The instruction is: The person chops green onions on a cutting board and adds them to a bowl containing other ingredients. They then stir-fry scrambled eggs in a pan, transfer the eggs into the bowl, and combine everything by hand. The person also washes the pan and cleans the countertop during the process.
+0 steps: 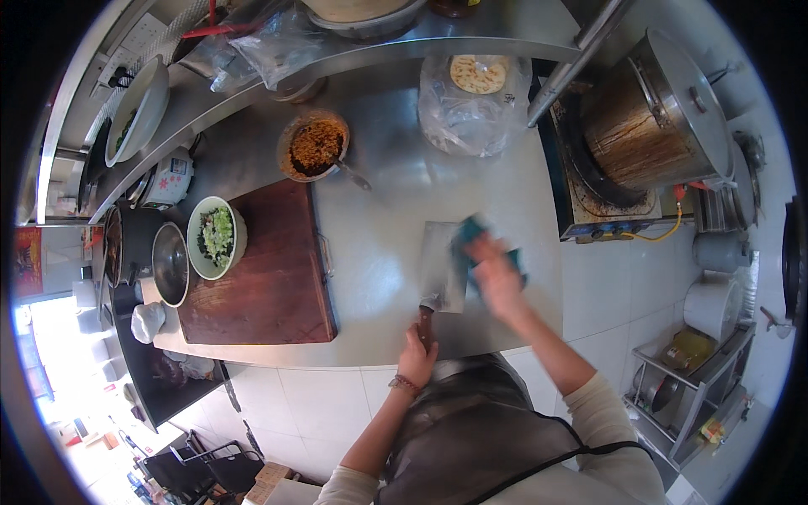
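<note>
My left hand (pixel 416 356) is closed around the wooden handle of a cleaver (pixel 440 265), whose broad blade lies over the steel worktop (pixel 379 240) and points away from me. A green cloth (pixel 514 265) is under my right hand (pixel 499 274), at the blade's right edge; hand and cloth are blurred. To the left is a dark red wooden cutting board (pixel 271 271). A pale bowl of chopped greens (pixel 216 238) rests at its far left corner. Beyond the board, a tub of reddish-brown chopped filling (pixel 314 145) has a spoon in it.
Flatbread in a plastic bag (pixel 478 74) lies at the back. A large stockpot (pixel 656 120) stands on the stove (pixel 606 208) at right. A steel bowl (pixel 170 264) and a black pot (pixel 136 240) are at left. A steel shelf (pixel 391 53) runs above the worktop's back.
</note>
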Demonstrator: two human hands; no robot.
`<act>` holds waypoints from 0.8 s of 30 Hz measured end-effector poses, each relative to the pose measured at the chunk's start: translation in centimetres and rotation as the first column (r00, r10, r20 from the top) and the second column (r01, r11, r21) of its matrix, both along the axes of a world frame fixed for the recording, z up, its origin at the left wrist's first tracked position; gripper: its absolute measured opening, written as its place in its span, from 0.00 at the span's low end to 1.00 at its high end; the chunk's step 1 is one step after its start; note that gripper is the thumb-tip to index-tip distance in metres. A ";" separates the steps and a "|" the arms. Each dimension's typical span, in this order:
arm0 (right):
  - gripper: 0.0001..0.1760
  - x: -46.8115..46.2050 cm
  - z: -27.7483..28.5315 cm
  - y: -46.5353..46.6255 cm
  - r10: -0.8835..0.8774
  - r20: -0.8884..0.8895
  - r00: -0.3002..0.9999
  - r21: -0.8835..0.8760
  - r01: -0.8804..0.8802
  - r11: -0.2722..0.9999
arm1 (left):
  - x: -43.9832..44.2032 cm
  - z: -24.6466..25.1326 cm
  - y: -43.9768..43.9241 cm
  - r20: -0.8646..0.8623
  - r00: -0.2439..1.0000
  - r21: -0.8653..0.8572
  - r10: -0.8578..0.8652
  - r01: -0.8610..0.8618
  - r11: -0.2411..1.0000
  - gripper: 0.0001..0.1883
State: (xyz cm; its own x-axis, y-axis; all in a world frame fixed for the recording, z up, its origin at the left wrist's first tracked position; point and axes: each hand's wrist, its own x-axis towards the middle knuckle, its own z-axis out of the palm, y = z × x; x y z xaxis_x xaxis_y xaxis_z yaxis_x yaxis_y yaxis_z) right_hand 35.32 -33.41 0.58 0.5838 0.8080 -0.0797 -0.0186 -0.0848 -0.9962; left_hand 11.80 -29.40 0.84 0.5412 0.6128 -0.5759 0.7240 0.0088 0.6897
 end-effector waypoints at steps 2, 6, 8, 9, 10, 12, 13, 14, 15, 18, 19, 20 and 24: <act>0.28 -5.2 1.0 2.3 0.518 0.653 0.552 -0.413 -0.313 0.855 | -0.1 -0.7 -0.5 -0.097 0.994 0.043 -0.059 0.063 0.997 0.27; 0.29 -6.1 -1.1 5.8 0.643 0.671 0.369 -0.519 -0.386 0.763 | -0.2 -3.1 -1.0 0.008 1.000 0.275 -0.031 0.027 0.961 0.23; 0.29 -3.5 -1.7 7.0 0.631 0.703 0.328 -0.561 -0.291 0.775 | 0.0 -1.9 -1.2 -0.028 1.000 0.269 -0.004 0.012 0.963 0.22; 0.29 -1.5 -2.0 8.0 0.624 0.722 0.299 -0.576 -0.240 0.781 | 0.9 -0.9 -0.9 -0.108 0.994 0.220 0.011 0.013 0.975 0.22; 0.29 0.3 -2.4 9.0 0.579 0.751 0.319 -0.553 -0.177 0.814 | 1.6 -0.2 -0.7 -0.186 0.982 0.172 0.026 0.006 0.985 0.22; 0.27 3.9 -3.5 10.4 0.496 0.797 0.345 -0.516 -0.038 0.856 | 1.8 0.3 -0.4 -0.213 0.977 0.124 0.024 0.003 0.992 0.23; 0.26 6.0 -3.8 10.8 0.455 0.820 0.346 -0.500 0.047 0.865 | 1.7 0.4 -0.1 -0.223 0.975 0.100 0.017 0.006 0.995 0.24; 0.25 8.2 -3.1 11.0 0.445 0.806 0.390 -0.520 0.108 0.847 | 1.3 0.4 0.1 -0.199 0.980 0.091 0.008 0.010 0.996 0.23; 0.24 10.3 -2.3 10.8 0.432 0.792 0.432 -0.541 0.168 0.824 | 0.5 0.5 0.3 -0.175 0.985 0.082 0.001 0.013 0.997 0.22; 0.17 15.2 -4.2 7.5 0.131 0.853 0.505 -0.317 0.302 0.899 | -2.8 1.4 1.8 0.037 0.989 -0.458 0.145 -0.113 0.882 0.18; 0.15 15.2 -4.3 7.1 0.023 0.840 0.541 -0.237 0.329 0.914 | -4.2 2.0 2.6 0.082 0.962 -0.685 0.259 -0.134 0.716 0.17; 0.12 14.7 -4.6 6.9 -0.085 0.941 0.327 -0.059 0.406 0.912 | -4.9 2.3 2.6 0.116 0.920 -0.846 0.375 -0.106 0.522 0.18; 0.13 5.9 -5.6 4.5 -0.138 0.602 0.786 -0.285 0.373 0.883 | -6.3 2.8 1.5 -0.082 0.741 -0.995 0.667 -0.099 -0.012 0.27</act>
